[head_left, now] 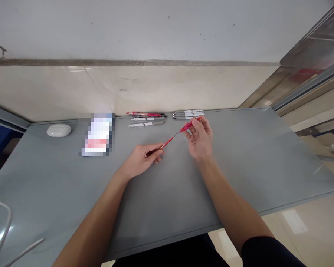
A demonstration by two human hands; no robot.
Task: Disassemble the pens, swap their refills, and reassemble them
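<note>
My left hand (143,158) is closed, thumb and fingers pinching the lower end of a thin red pen refill (168,142). The refill slants up to the right, with a metallic spring-like section near its upper end. That end meets a red pen part (186,127), which my right hand (200,140) grips between thumb and fingers. Whether the refill sits inside the red part or only touches it, I cannot tell. Behind my hands lie red pens (144,114), white pens (144,125) and a group of white and grey pens (187,114).
A white oval case (59,130) and a blurred-out rectangular object (97,135) lie at the left on the grey table (167,207). A tiled wall (183,85) rises behind the pens. A white cable (8,218) is at the lower left.
</note>
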